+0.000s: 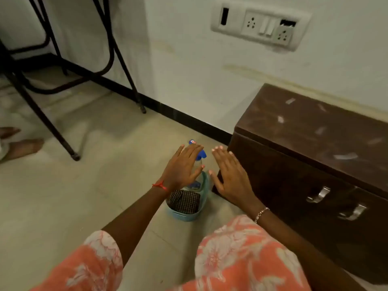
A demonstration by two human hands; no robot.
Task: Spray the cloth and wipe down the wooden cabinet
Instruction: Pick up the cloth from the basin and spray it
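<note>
A small light-blue basket [184, 216] stands on the floor just left of the dark wooden cabinet [310, 156]. In it lies a dark checked cloth [184, 201], and a clear spray bottle with a blue nozzle [201, 154] stands at its far end. My left hand [182, 166] hovers flat above the bottle, fingers spread, and hides most of it. My right hand [228, 173] is held flat beside it, in front of the cabinet's left corner, holding nothing. The cabinet top carries pale smears and dust.
A black metal folding stand [63, 80] has its legs on the tiled floor at the left. Another person's bare feet [23, 144] show at the far left edge. The white wall carries a socket panel [260, 24]. The cabinet front has two metal handles [336, 203].
</note>
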